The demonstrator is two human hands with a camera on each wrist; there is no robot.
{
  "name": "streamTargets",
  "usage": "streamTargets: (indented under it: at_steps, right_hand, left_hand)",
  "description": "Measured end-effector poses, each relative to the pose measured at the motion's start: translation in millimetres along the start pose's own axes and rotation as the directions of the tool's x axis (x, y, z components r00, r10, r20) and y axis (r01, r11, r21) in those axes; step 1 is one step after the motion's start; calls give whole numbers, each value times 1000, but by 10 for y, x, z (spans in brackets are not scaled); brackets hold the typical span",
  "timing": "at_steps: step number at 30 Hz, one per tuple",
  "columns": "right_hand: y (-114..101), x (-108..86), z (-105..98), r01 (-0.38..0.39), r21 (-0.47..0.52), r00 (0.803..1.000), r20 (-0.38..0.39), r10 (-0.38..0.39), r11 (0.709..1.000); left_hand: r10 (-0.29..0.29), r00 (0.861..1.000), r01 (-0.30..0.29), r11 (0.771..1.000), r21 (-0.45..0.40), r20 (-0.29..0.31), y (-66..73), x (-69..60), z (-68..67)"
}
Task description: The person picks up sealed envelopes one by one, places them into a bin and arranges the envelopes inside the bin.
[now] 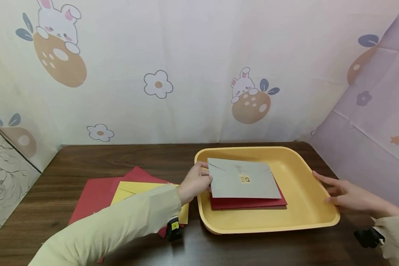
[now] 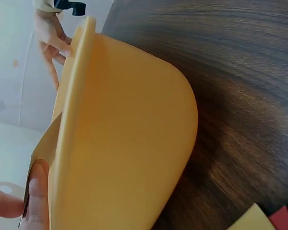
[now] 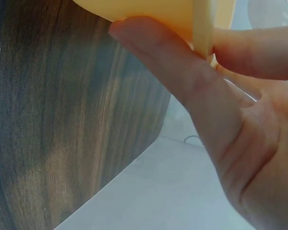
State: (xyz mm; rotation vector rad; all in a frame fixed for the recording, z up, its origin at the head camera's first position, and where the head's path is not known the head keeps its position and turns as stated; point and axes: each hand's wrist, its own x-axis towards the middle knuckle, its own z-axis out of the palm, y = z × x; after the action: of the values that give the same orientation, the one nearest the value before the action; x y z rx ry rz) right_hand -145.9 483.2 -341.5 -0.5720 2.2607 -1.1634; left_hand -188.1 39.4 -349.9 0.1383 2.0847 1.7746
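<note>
My left hand (image 1: 194, 181) pinches the left edge of a grey envelope (image 1: 226, 189) with a small yellow sticker on its flap. The envelope is over a yellow plastic tray (image 1: 306, 207), above a red envelope (image 1: 252, 204) lying inside. In the left wrist view, finger and thumb hold the envelope's edge (image 2: 47, 143) just past the tray rim (image 2: 72, 124). At the tray's right side, my right hand (image 1: 350, 194) grips the rim. The right wrist view has the tray wall (image 3: 168, 21) between the thumb and fingers of that hand (image 3: 259, 143).
Left of the tray, red envelopes (image 1: 91, 195) and a yellow envelope (image 1: 129, 187) lie overlapping on the dark wooden table (image 1: 146, 155), partly behind my left sleeve (image 1: 119, 221). A patterned curtain (image 1: 193, 103) hangs behind the table.
</note>
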Motion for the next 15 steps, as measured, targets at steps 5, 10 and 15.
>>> streamTargets:
  at_steps: [5,10,15]
  right_hand:
    - [6,-7,-10,-9,33,1000,0,9,999]
    - [13,-11,-14,-9,-12,1000,-10,9,1000]
    - [20,-11,9,-26,-25,1000,-12,26,999]
  left_hand:
    - [-16,1000,16,1000,-9,15,14,46,55]
    - [-17,999,18,1000,-12,40,13,91,94]
    - [-5,999,5,1000,4,45,22,119,127]
